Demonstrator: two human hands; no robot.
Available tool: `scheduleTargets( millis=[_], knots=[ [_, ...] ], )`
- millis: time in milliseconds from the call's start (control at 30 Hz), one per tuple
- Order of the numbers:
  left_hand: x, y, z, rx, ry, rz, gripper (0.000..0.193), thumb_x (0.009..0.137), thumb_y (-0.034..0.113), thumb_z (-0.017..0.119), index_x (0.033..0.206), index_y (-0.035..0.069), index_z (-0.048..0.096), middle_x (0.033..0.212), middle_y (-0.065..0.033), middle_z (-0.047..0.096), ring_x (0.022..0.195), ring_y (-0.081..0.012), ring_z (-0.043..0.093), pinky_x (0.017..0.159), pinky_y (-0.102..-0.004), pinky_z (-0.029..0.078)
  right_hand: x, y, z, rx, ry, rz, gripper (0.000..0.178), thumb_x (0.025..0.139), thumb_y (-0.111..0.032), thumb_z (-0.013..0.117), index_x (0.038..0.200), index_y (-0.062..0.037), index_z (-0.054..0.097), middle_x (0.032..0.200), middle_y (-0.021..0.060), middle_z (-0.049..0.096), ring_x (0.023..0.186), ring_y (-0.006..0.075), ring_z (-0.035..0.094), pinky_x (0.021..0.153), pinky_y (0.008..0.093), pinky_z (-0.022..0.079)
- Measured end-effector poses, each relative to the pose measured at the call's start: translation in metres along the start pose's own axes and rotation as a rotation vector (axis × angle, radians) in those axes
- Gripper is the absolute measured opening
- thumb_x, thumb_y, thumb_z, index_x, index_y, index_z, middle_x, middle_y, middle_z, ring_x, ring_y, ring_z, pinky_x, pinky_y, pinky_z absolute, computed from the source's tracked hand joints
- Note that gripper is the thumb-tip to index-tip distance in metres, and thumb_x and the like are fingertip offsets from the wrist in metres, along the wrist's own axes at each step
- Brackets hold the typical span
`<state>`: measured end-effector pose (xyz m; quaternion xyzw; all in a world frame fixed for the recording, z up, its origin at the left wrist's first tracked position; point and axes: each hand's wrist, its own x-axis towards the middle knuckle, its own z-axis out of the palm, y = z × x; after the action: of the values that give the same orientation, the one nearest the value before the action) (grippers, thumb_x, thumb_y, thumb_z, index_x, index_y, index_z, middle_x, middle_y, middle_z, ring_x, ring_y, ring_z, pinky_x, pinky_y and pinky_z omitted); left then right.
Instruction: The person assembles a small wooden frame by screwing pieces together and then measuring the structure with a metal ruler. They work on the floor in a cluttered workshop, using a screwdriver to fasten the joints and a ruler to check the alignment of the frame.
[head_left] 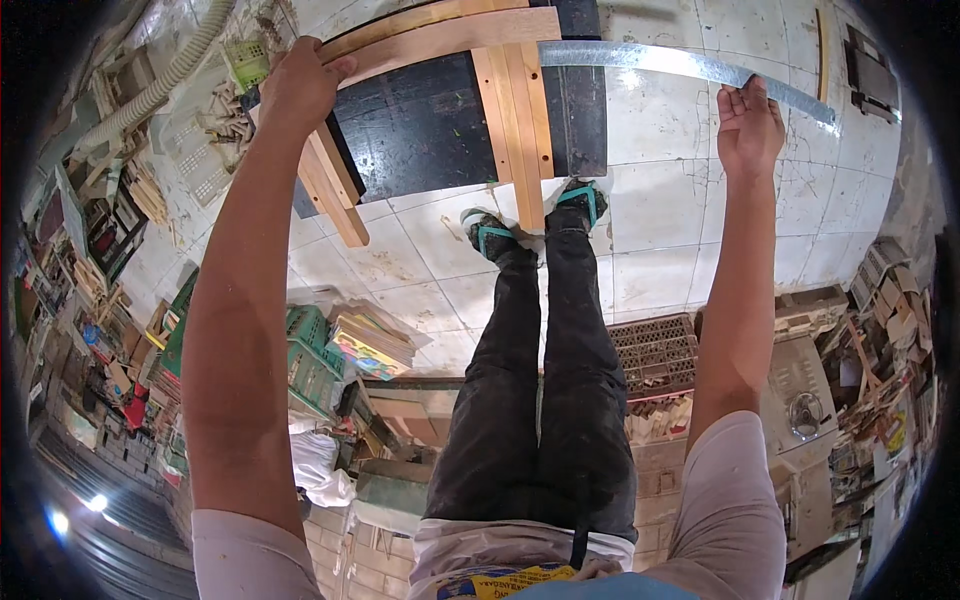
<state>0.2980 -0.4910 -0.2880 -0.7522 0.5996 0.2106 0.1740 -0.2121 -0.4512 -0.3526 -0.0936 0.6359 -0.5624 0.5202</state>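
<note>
At the upper left my left hand (303, 88) is closed on the end of a long light wooden rail (450, 45), its thumb lying over the wood. Three narrow slats (518, 120) with dark holes run toward my feet from under the rail's right part. Another pair of wooden strips (328, 175) sits below my left hand. Farther right, my right hand (752, 125) pinches a long metal ruler (660, 60) near its right end. The ruler's left end meets the rail's right end; whether they overlap cannot be made out.
A black board (415, 130) lies beneath the wood on the dirty tiled floor (660, 190). My sandalled feet (490, 238) stand at its near edge. Left are a ribbed hose (165, 85), wood offcuts (228, 118) and a green crate (312, 350); a brown crate (655, 352) stands behind my legs.
</note>
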Motion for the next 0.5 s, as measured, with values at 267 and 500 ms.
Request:
scheduleTargets(
  millis=[267, 500],
  knots=[
    [-0.0005, 0.0013, 0.0009, -0.008, -0.001, -0.008, 0.067, 0.093, 0.051, 0.068, 0.141, 0.006, 0.055, 0.136, -0.0242, 0.059, 0.128, -0.0402, 0.058, 0.106, -0.0499, 0.046, 0.0008, -0.0016, -0.0053, -0.006, -0.024, -0.016, 0.015, 0.102, -0.015, 0.063, 0.104, -0.0029, 0.055, 0.096, 0.0085, 0.067, 0.085, 0.0209, 0.069, 0.079, 0.0347, 0.059],
    [0.0025, 0.0038, 0.0028, -0.019, 0.008, -0.005, 0.066, 0.092, 0.050, 0.070, 0.140, 0.007, 0.055, 0.137, -0.0244, 0.057, 0.128, -0.0423, 0.057, 0.107, -0.0504, 0.046, -0.0007, -0.0066, -0.0045, -0.002, -0.018, -0.005, 0.013, 0.102, -0.015, 0.063, 0.104, -0.0038, 0.055, 0.094, 0.0064, 0.065, 0.084, 0.0195, 0.067, 0.079, 0.0337, 0.057]
  ],
)
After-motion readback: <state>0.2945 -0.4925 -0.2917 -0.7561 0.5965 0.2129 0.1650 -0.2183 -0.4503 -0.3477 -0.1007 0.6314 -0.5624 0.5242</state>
